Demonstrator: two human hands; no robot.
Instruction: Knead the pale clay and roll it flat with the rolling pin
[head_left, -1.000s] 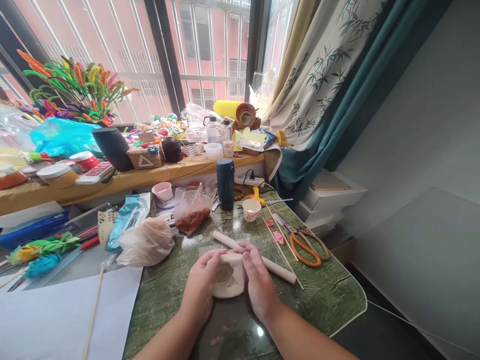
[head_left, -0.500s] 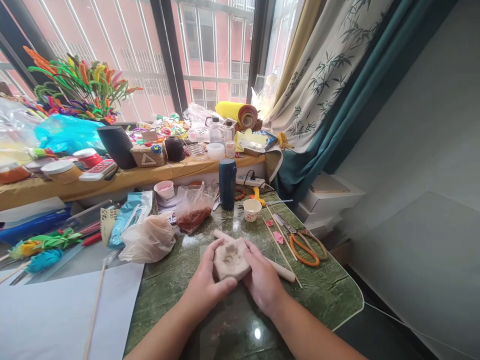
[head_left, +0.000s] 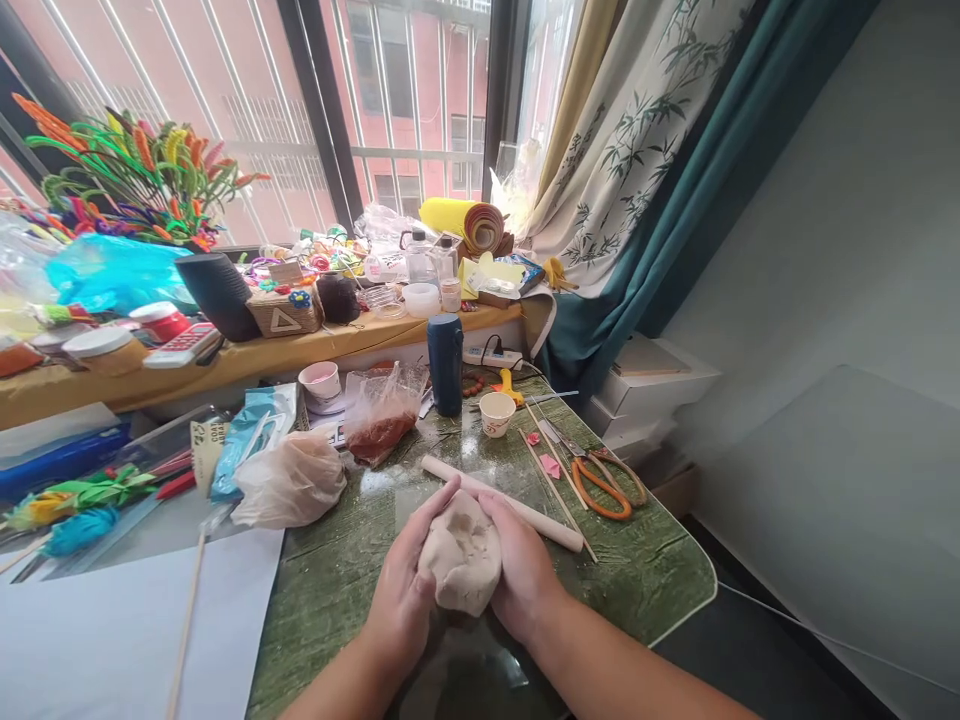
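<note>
A lump of pale clay point(head_left: 463, 560) with a hollow pressed into its top is cupped between both hands above the green table point(head_left: 337, 610). My left hand point(head_left: 405, 580) wraps its left side, thumb against the near edge. On the other side my right hand point(head_left: 521, 565) curves round it, fingers pointing away from me. Just beyond the hands lies a pale rolling pin point(head_left: 540, 520), slanting from upper left to lower right. Its middle is partly covered by the right fingers.
Right of the rolling pin lie thin wooden sticks point(head_left: 559, 490) and orange-handled scissors point(head_left: 604, 490). Farther back stand a paper cup point(head_left: 497, 415), a dark blue bottle point(head_left: 445, 365) and a bag of reddish-brown material point(head_left: 382, 425). A crumpled plastic bag point(head_left: 292, 480) and white paper point(head_left: 135, 640) lie left.
The clay has been turned and tilted between the hands and sits slightly nearer to me. The left thumb has moved from in front of the clay to its left side. The view has shifted slightly.
</note>
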